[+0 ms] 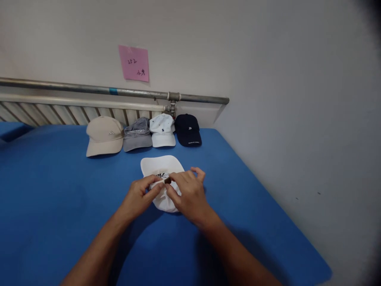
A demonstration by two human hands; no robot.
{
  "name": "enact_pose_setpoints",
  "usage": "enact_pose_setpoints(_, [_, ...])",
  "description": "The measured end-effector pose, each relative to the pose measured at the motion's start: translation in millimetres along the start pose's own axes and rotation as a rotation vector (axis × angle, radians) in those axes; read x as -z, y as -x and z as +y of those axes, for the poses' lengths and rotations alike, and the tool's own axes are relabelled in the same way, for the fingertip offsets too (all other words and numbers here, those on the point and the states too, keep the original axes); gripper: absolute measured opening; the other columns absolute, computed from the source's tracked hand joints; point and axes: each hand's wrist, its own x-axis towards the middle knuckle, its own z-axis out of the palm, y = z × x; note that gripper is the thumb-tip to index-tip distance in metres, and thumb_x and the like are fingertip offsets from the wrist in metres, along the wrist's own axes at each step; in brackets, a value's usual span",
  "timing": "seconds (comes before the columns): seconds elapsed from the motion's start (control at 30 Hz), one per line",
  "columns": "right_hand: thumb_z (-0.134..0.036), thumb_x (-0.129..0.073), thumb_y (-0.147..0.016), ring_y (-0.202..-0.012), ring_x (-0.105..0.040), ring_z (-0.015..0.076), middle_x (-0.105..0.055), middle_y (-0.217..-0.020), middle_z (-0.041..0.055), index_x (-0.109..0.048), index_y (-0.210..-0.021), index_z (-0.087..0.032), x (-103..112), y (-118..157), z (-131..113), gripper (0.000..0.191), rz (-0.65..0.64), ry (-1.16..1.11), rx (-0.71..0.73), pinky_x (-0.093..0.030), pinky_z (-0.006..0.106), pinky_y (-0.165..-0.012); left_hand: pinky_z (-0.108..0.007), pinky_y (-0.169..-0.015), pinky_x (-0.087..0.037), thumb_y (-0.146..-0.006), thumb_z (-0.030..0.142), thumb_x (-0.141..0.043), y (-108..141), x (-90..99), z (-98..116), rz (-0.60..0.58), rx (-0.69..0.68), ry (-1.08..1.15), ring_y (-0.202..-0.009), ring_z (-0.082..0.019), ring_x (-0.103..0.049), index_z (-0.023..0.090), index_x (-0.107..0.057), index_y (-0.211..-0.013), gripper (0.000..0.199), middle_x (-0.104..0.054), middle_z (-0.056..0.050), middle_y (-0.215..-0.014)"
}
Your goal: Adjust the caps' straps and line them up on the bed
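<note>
A white cap (162, 163) lies on the blue surface in front of me, its brim pointing away toward the wall. My left hand (142, 194) pinches the cap's strap from the left, thumb and index finger together. From the right, my right hand (188, 192) pinches the strap's other side, where a small dark brown piece (167, 180) shows between the fingertips. Dark lettering is partly visible behind the fingers. The cap's crown bulges out below both hands.
Behind the white cap stand a beige cap (104, 135), a grey cap (137, 137), a white cap with a small logo (162, 131) and a navy cap (188, 129). Metal pipes (137, 93) and a radiator line the wall, under a pink note (133, 63).
</note>
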Motion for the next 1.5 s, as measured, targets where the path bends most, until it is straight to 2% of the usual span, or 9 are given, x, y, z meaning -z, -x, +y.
enact_pose_setpoints(0.37, [-0.01, -0.052, -0.083, -0.086, -0.066, 0.0235, -0.076, -0.091, 0.0102, -0.065, -0.104, -0.014, -16, 8, -1, 0.025, -0.219, -0.025, -0.071, -0.028, 0.047, -0.105, -0.033, -0.072, -0.049, -0.091, 0.024, -0.05, 0, -9.8, -12, -0.023, -0.319, -0.269, -0.075, -0.021, -0.067, 0.02, -0.071, -0.086, 0.022, -0.076, -0.007, -0.083])
enact_pose_setpoints(0.5, [-0.003, -0.045, -0.081, -0.083, -0.066, 0.0221, -0.075, -0.088, 0.0092, -0.064, -0.102, -0.015, -17, 5, 7, 0.031, -0.187, -0.108, -0.115, -0.036, 0.044, -0.098, -0.031, -0.07, -0.049, -0.09, 0.031, -0.052, -1, -6.3, -11, -0.014, -0.203, -0.171, -0.073, -0.02, -0.067, 0.02, -0.072, -0.09, 0.022, -0.076, -0.006, -0.083])
enact_pose_setpoints(0.63, [-0.005, -0.046, -0.079, -0.106, -0.062, 0.0228, -0.072, -0.109, 0.0093, -0.065, -0.106, -0.019, -6, 0, 12, 0.035, -0.026, -0.225, -0.114, -0.039, 0.041, -0.095, -0.029, -0.065, -0.048, -0.088, 0.038, -0.055, -2, 1.5, -11, -0.065, -0.014, 0.007, -0.07, -0.019, -0.064, 0.019, -0.071, -0.09, 0.025, -0.074, -0.003, -0.08])
enact_pose_setpoints(0.73, [-0.009, -0.051, -0.078, -0.103, -0.063, 0.0223, -0.073, -0.108, 0.0066, -0.067, -0.106, -0.021, -1, -3, 13, 0.034, -0.14, -0.358, -0.107, -0.038, 0.042, -0.098, -0.029, -0.066, -0.049, -0.087, 0.042, -0.058, -2, 8.8, -13, -0.082, 0.054, 0.167, -0.072, -0.018, -0.063, 0.019, -0.072, -0.089, 0.027, -0.072, -0.003, -0.08])
enact_pose_setpoints(0.87, [-0.022, -0.056, -0.082, -0.073, -0.062, 0.015, -0.07, -0.08, -0.0004, -0.067, -0.086, -0.021, -4, -5, 18, 0.012, -0.314, -0.774, -0.384, -0.046, 0.029, -0.071, -0.031, -0.07, -0.052, -0.082, 0.041, -0.066, -1, 15.4, -13, -0.104, 0.109, 0.289, -0.08, -0.021, -0.066, 0.02, -0.072, -0.096, 0.026, -0.073, -0.005, -0.088])
enact_pose_setpoints(1.03, [-0.024, -0.062, -0.073, -0.056, -0.054, 0.0096, -0.06, -0.063, -0.0069, -0.062, -0.082, -0.022, -11, -6, 18, 0.009, -0.296, -1.119, -0.666, -0.043, 0.024, -0.059, -0.035, -0.084, -0.052, -0.072, 0.031, -0.077, -1, 11.1, -10, -0.027, -0.098, 0.113, -0.098, -0.023, -0.065, 0.023, -0.069, -0.107, 0.037, -0.071, -0.005, -0.104])
enact_pose_setpoints(1.13, [-0.025, -0.065, -0.071, -0.057, -0.055, 0.0092, -0.06, -0.063, -0.0076, -0.059, -0.082, -0.023, -14, -5, 14, 0.012, -0.275, -1.194, -0.678, -0.043, 0.023, -0.058, -0.031, -0.079, -0.051, -0.08, 0.027, -0.068, -1, 6.6, -9, -0.044, -0.213, 0.015, -0.087, -0.019, -0.066, 0.022, -0.07, -0.092, 0.013, -0.071, -0.003, -0.091])
enact_pose_setpoints(1.3, [-0.025, -0.066, -0.07, -0.053, -0.053, 0.0089, -0.057, -0.059, -0.0085, -0.057, -0.08, -0.023, -14, -5, 13, 0.014, -0.283, -1.216, -0.69, -0.041, 0.022, -0.055, -0.031, -0.074, -0.052, -0.082, 0.031, -0.068, 1, 3.5, -8, 0.014, -0.253, -0.077, -0.087, -0.019, -0.066, 0.022, -0.065, -0.108, 0.028, -0.07, -0.004, -0.098])
enact_pose_setpoints(1.5, [-0.023, -0.062, -0.071, -0.057, -0.056, 0.0109, -0.057, -0.062, -0.0069, -0.057, -0.08, -0.023, -12, -4, 10, 0.01, -0.232, -1.052, -0.631, -0.043, 0.023, -0.057, -0.034, -0.079, -0.051, -0.085, 0.023, -0.064, 2, -0.8, -6, 0.072, -0.447, -0.244, -0.087, -0.02, -0.068, 0.022, -0.064, -0.101, 0.016, -0.073, -0.004, -0.092])
